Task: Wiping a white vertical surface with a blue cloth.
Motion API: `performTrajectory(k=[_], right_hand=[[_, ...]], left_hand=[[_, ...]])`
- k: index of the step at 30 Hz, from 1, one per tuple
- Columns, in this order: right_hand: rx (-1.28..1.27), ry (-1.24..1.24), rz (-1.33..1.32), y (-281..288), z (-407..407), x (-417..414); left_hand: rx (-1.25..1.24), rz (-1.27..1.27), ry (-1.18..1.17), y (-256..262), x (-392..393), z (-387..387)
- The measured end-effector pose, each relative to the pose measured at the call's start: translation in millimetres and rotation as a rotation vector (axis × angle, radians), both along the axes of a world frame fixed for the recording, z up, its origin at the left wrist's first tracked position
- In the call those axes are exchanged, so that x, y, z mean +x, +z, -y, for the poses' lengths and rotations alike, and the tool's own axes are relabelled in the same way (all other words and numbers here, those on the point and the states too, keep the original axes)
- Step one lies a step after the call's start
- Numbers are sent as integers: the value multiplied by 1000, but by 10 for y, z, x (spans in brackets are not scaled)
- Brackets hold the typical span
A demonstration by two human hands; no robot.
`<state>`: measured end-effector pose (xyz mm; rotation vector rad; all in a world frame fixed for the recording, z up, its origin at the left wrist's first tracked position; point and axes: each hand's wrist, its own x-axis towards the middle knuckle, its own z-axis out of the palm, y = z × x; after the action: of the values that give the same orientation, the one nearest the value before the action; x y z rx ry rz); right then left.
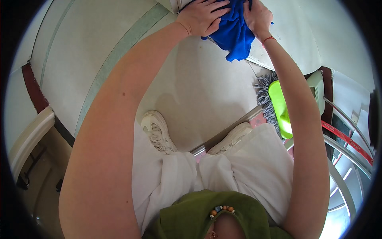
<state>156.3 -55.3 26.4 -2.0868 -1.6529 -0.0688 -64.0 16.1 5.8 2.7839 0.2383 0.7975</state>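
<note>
A blue cloth [235, 38] is bunched at the top of the view, against the foot of a white wall or panel. My left hand [203, 16] holds it from the left, back of the hand up and fingers spread over the fabric. On the other side, my right hand [258, 19] grips the cloth between thumb and fingers. A loose end of the fabric hangs down between my hands over the pale floor [194, 77]. The top of the picture cuts off part of the cloth and my fingertips.
A mop with a lime-green head [279, 101] and grey strands lies beside my right forearm. A metal threshold strip [229, 128] crosses the floor by my right shoe [231, 139]. Metal bars [347, 152] and a red strap [346, 140] are at right. Greenish floor band [119, 56] curves at left.
</note>
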Motion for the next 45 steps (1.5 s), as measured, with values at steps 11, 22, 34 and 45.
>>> performTrajectory(k=[11, 22, 34, 45], right_hand=[[-17, -22, 11, -13, -12, 4], [-12, -7, 3, -16, -23, 18], [-5, -13, 11, -30, -10, 23], [-23, -15, 13, -14, -6, 6]], left_hand=[[17, -4, 10, -11, 8, 7], [11, -22, 21, -50, 18, 4], [7, 3, 11, -17, 9, 9], [2, 1, 2, -28, 8, 3]])
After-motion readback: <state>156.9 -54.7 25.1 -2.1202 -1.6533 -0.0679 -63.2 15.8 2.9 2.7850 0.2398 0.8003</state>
